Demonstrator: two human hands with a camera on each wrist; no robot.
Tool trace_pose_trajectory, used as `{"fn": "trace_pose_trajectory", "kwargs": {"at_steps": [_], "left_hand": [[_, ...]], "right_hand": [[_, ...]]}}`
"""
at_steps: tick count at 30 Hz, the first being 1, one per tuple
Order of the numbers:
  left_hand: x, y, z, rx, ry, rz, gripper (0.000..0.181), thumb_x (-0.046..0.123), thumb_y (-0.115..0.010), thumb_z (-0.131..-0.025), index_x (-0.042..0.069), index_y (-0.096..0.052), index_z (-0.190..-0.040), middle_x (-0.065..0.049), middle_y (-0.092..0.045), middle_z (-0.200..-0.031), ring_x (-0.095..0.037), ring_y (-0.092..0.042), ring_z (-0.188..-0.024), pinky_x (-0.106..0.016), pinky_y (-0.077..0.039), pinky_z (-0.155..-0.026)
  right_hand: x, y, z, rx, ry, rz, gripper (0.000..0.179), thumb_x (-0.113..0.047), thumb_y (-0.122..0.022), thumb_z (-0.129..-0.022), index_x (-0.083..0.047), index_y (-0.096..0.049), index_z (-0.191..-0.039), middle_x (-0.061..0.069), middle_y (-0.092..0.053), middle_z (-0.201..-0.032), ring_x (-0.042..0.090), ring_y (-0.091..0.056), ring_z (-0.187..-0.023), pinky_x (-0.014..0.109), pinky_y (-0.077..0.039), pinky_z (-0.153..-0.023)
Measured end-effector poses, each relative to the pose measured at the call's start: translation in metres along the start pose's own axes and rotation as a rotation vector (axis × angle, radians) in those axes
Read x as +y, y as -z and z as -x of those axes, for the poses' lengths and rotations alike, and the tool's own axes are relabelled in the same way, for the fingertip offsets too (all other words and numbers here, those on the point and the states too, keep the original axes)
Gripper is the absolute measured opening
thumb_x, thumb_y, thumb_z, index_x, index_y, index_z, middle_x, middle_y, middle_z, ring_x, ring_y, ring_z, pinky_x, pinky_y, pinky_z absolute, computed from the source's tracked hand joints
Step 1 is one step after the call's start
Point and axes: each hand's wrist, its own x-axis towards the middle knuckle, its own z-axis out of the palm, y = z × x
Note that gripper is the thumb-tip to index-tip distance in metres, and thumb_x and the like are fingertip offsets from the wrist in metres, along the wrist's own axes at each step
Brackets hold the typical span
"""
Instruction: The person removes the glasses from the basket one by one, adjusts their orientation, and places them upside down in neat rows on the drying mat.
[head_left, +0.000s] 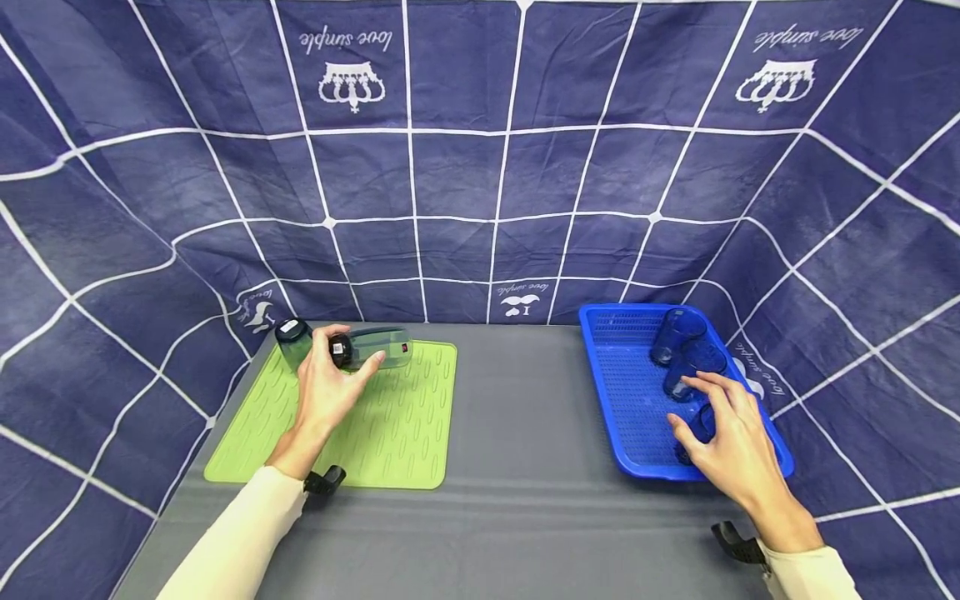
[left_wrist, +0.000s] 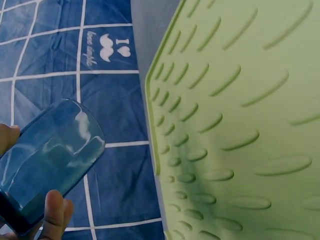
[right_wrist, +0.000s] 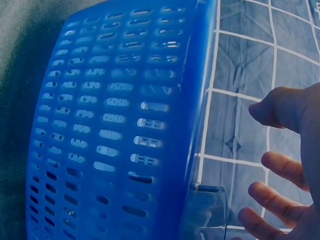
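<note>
In the basket (head_left: pixel 626 392), right of frame: three glasses (head_left: pixel 693 367). Between its rim and the mat (head_left: pixel 397 425), wide grey table (head_left: pixel 517 400) at mid-frame. At the mat's upper left, a standing glass (head_left: pixel 294 342); just beside, left of frame, a held glass (head_left: pixel 378 348), sideways, gripped between left hand (head_left: pixel 330 375) thumb and fingers. Right hand (head_left: pixel 731 442) spread over the basket; touch on nearest glass unclear.

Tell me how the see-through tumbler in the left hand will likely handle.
The tumbler may be slippery, since its wall looks smooth and glossy. If its transparency means glass, it is probably fragile. Laid sideways on the green mat, its rounded body could roll, though the mat's raised ridges might slow it.
</note>
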Motion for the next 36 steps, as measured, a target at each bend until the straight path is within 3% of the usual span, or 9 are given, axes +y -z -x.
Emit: {"fn": "trace_pose_trajectory", "kwargs": {"at_steps": [7, 15, 23, 31, 36], "left_hand": [[-0.009, -0.005, -0.009, -0.025, 0.020, -0.042, 0.071, 0.031, -0.097, -0.095, 0.006, -0.060, -0.150, -0.028, -0.074, -0.140, -0.053, -0.072, -0.130, -0.068, -0.055, -0.110], [-0.020, -0.010, -0.020, -0.035, 0.024, -0.097, 0.066, 0.028, -0.096, -0.095, 0.006, -0.061, -0.147, -0.029, -0.074, -0.142, -0.056, -0.070, -0.135, -0.070, -0.054, -0.115], [-0.025, -0.011, -0.026, -0.102, 0.063, -0.158, 0.067, 0.027, -0.095, -0.097, 0.007, -0.058, -0.150, -0.037, -0.070, -0.145, -0.063, -0.066, -0.139, -0.074, -0.053, -0.118], [-0.033, -0.011, -0.035, -0.100, 0.015, -0.215, 0.068, 0.023, -0.095, -0.095, 0.007, -0.060, -0.151, -0.040, -0.070, -0.135, -0.066, -0.067, -0.131, -0.076, -0.053, -0.110], [-0.041, -0.013, -0.035, -0.119, 0.026, -0.247, 0.070, 0.022, -0.094, -0.096, 0.007, -0.061, -0.156, -0.041, -0.069, -0.137, -0.067, -0.067, -0.131, -0.076, -0.054, -0.110]], "right_hand": [[0.002, 0.002, 0.000, -0.020, -0.035, 0.015, 0.069, -0.010, -0.098, -0.078, -0.002, -0.074, -0.142, 0.029, -0.065, -0.152, 0.061, -0.057, -0.130, 0.070, -0.043, -0.102], [0.005, 0.000, 0.001, -0.034, -0.045, 0.018, 0.069, -0.010, -0.098, -0.079, -0.003, -0.074, -0.143, 0.029, -0.064, -0.153, 0.061, -0.057, -0.132, 0.071, -0.043, -0.102], [0.005, 0.002, 0.000, -0.036, -0.046, 0.019, 0.069, -0.010, -0.099, -0.079, -0.003, -0.074, -0.143, 0.028, -0.064, -0.153, 0.061, -0.056, -0.134, 0.071, -0.043, -0.102], [0.005, 0.004, 0.000, -0.044, -0.053, 0.044, 0.071, -0.013, -0.099, -0.079, -0.004, -0.074, -0.144, 0.029, -0.063, -0.154, 0.063, -0.056, -0.134, 0.075, -0.043, -0.104], [0.007, 0.005, 0.006, -0.053, -0.068, 0.066, 0.074, -0.012, -0.100, -0.077, -0.004, -0.073, -0.146, 0.030, -0.063, -0.154, 0.063, -0.056, -0.133, 0.076, -0.043, -0.102]]}}
